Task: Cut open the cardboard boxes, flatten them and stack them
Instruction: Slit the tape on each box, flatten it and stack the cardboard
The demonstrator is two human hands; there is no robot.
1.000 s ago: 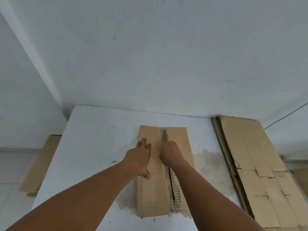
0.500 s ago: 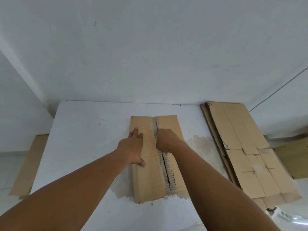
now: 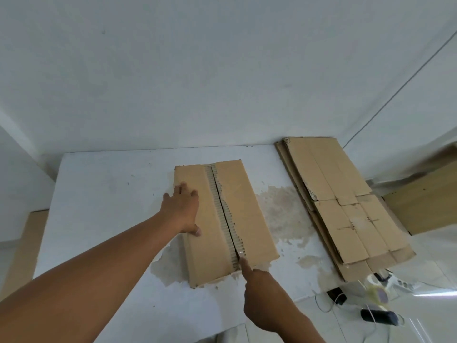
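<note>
A closed cardboard box [image 3: 247, 214] lies flat on the white table [image 3: 103, 194], its top seam [image 3: 223, 211] split from far end to near end with ragged corrugated edges. My left hand [image 3: 183, 209] presses flat on the box's left flap, fingers spread, holding nothing. At the near end of the seam, my right hand [image 3: 259, 300] is curled with the index finger stretched out. A thin pale blade tip [image 3: 240, 254] shows under that fingertip, touching the seam. A stack of flattened boxes [image 3: 346, 206] lies on the table's right side.
Brown stains mark the table around the box. Cardboard sheets lie on the floor at the left [image 3: 22, 248] and lean at the right [image 3: 425, 201]. A tape roll [image 3: 378, 293], a black cylinder [image 3: 378, 316] and cables lie on the floor at lower right.
My right hand has drawn back along the seam from the box's far half to its near end. The left hand stayed on the left flap. The view shifted left.
</note>
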